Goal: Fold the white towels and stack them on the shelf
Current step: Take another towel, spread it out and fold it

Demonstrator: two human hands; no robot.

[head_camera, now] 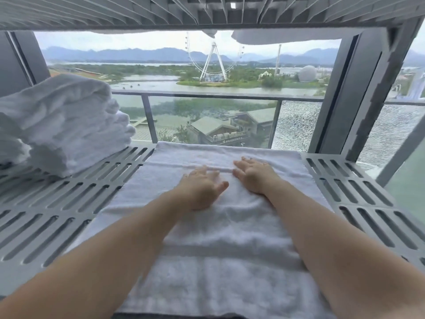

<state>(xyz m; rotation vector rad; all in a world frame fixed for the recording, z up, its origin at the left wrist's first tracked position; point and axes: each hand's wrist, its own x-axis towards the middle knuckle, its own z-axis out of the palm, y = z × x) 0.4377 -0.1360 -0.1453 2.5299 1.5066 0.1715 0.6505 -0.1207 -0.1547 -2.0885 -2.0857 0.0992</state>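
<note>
towel (220,231): white, laid flat on the slotted shelf (69,203), running from near edge to back edge, centred between the bare slotted sections.
L hand (202,187): open, palm down, fingers spread on the towel, gripping nothing.
R hand (253,178): same, flat and open, just beside the L, near the woven band.
why: we read this as smoothing/pressing the cloth flat before a fold, so creases don't get locked in. Judgement only.
stack (66,125): folded white towels piled at shelf's left rear, apart from the flat one, so the work zone stays free.
upper shelf (207,12): same slotted grey type overhead; white cloth hangs over its far edge.
room: shelf unit backs onto a big window (207,88); glass railing, water, ferris wheel outside. Daylight, overcast.
</note>
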